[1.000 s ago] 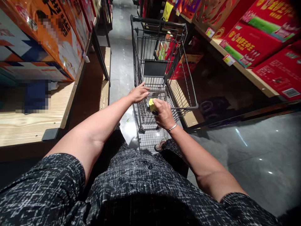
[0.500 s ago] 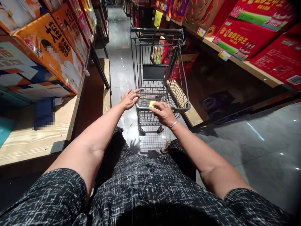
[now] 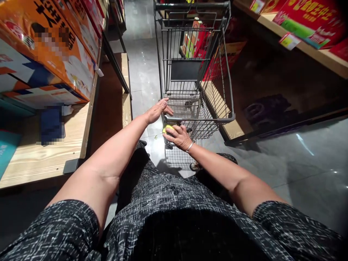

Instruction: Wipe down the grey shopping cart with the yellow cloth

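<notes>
In a shop aisle, the right hand curls around a yellow object beside the near rim of a wire shopping cart; the left hand, open and empty, is by the rim's left corner, contact unclear.

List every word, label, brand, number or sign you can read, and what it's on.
"王中王": red box, in yellow; its smaller print is too blurred.
Orange box: large black characters, partly pixelated, not safely readable.
Price tag below the red box: too small.
Teal box: pale lettering, too small.
Cart's panel: no readable text.
</notes>
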The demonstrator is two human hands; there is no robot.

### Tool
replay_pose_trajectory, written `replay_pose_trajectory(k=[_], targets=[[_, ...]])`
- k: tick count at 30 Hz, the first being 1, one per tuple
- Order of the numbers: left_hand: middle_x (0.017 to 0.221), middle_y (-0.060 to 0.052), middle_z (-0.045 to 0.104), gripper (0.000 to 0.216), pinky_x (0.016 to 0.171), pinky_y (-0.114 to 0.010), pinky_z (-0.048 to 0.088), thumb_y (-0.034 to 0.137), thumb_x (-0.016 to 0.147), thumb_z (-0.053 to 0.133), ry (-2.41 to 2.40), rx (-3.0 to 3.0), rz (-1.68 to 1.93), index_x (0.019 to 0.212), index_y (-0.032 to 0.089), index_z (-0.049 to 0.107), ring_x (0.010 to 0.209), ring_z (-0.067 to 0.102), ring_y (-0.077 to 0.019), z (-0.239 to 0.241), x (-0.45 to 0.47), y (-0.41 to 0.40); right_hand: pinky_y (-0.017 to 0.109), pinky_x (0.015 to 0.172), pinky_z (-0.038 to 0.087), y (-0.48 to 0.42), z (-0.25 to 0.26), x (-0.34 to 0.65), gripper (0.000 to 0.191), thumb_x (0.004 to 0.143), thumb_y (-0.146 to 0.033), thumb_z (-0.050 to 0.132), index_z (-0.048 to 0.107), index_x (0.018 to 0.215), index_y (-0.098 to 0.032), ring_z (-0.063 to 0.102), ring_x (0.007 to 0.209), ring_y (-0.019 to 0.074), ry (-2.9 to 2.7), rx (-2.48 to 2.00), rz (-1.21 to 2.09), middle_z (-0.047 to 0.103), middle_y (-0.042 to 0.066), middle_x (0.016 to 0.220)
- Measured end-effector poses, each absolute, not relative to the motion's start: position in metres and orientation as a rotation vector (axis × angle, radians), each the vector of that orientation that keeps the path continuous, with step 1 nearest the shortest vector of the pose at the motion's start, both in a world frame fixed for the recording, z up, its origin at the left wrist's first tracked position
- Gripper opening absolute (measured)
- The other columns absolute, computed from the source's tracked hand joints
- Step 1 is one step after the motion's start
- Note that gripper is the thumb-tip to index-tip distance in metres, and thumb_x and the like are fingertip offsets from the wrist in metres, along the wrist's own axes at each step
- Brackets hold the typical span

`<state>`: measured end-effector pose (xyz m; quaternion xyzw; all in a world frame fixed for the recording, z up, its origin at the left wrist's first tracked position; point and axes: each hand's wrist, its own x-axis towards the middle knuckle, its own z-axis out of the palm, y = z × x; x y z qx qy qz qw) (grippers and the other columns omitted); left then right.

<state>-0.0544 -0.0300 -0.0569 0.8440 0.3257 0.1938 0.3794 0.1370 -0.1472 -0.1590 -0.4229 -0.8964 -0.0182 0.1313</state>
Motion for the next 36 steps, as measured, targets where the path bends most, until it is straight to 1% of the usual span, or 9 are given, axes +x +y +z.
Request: replay_pose_trajectory(k=[3, 6, 12, 15, 19, 23, 26, 31, 36], targets=[[0.105, -0.006, 0.076, 0.079, 0.131, -0.034, 0.013, 0.053, 0.107, 0.005, 0.839, 2.172, 0.496, 0.091, 0.020, 0.075, 0.137, 0.052, -0.0182, -0.059, -0.056, -0.028, 0.039, 0.099, 0.039, -0.153, -0.202, 0.133, 0.034, 0.096, -0.008, 0.051, 0.067, 0.116, -0.031, 0.050, 0.118, 0.0176, -2.835, -1.169, 0.075, 0.067, 0.001, 0.124], [0.107, -0.007, 0.073, 0.068, 0.131, -0.039, 0.016, 0.050, 0.108, 0.018, 0.903, 2.253, 0.500, 0.085, 0.021, 0.074, 0.148, 0.037, -0.0220, -0.064, -0.056, -0.026, 0.032, 0.093, 0.039, -0.154, -0.225, 0.130, 0.029, 0.094, -0.002, 0.050, 0.068, 0.104, -0.023, 0.052, 0.113, 0.0152, -2.913, -1.117, 0.118, 0.069, 0.002, 0.112], [0.107, -0.007, 0.071, 0.044, 0.127, -0.046, 0.025, 0.041, 0.103, 0.044, 1.039, 2.415, 0.556, 0.072, 0.020, 0.067, 0.151, 0.030, -0.0263, -0.079, -0.062, -0.016, 0.028, 0.088, 0.041, -0.148, -0.223, 0.133, 0.021, 0.095, -0.007, 0.054, 0.066, 0.088, -0.022, 0.056, 0.097, 0.0107, -2.950, -1.018, 0.151, 0.069, -0.002, 0.096], [0.109, -0.007, 0.070, 0.043, 0.125, -0.041, 0.029, 0.037, 0.104, 0.038, 1.155, 2.415, 0.618, 0.076, 0.020, 0.067, 0.150, 0.033, -0.0226, -0.084, -0.068, -0.013, 0.032, 0.091, 0.042, -0.146, -0.202, 0.143, 0.019, 0.096, -0.011, 0.055, 0.067, 0.099, -0.024, 0.055, 0.103, 0.0139, -2.890, -1.067, 0.084, 0.069, 0.000, 0.114], [0.110, -0.009, 0.070, 0.050, 0.126, -0.041, 0.026, 0.041, 0.105, 0.030, 1.214, 2.431, 0.661, 0.080, 0.019, 0.068, 0.149, 0.035, -0.0230, -0.083, -0.077, -0.005, 0.045, 0.101, 0.039, -0.137, -0.148, 0.150, 0.036, 0.099, -0.017, 0.050, 0.061, 0.127, -0.037, 0.047, 0.124, 0.0224, -2.708, -1.143, -0.085, 0.058, 0.001, 0.142], [0.110, -0.011, 0.071, 0.061, 0.126, -0.042, 0.025, 0.049, 0.104, 0.026, 1.226, 2.447, 0.570, 0.073, 0.019, 0.069, 0.149, 0.035, -0.0250, -0.073, -0.084, -0.001, 0.049, 0.112, 0.031, -0.123, -0.101, 0.148, 0.045, 0.100, -0.019, 0.050, 0.055, 0.134, -0.048, 0.039, 0.135, 0.0224, -2.473, -1.256, -0.071, 0.055, -0.006, 0.143], [0.113, -0.009, 0.073, 0.065, 0.125, -0.050, 0.023, 0.052, 0.104, 0.024, 1.283, 2.432, 0.484, 0.078, 0.020, 0.074, 0.147, 0.037, -0.0277, -0.062, -0.081, -0.011, 0.048, 0.113, 0.031, -0.119, -0.110, 0.143, 0.043, 0.100, -0.020, 0.050, 0.056, 0.132, -0.048, 0.039, 0.136, 0.0211, -2.446, -1.280, -0.040, 0.056, -0.006, 0.141], [0.122, -0.004, 0.073, 0.052, 0.121, -0.057, 0.022, 0.050, 0.105, 0.029, 1.266, 2.495, 0.337, 0.111, 0.026, 0.075, 0.136, 0.047, -0.0280, -0.058, -0.071, -0.033, 0.037, 0.098, 0.039, -0.134, -0.192, 0.137, 0.022, 0.097, -0.014, 0.053, 0.067, 0.101, -0.030, 0.054, 0.115, 0.0151, -2.588, -1.043, -0.165, 0.067, -0.002, 0.121], [0.119, -0.003, 0.073, 0.042, 0.114, -0.048, 0.035, 0.056, 0.099, 0.047, 1.185, 2.524, 0.318, 0.105, 0.027, 0.076, 0.123, 0.051, -0.0277, -0.067, -0.069, -0.024, 0.032, 0.084, 0.040, -0.151, -0.236, 0.138, 0.026, 0.093, -0.009, 0.055, 0.059, 0.071, -0.022, 0.058, 0.090, 0.0111, -2.558, -1.013, -0.210, 0.067, -0.001, 0.083]])
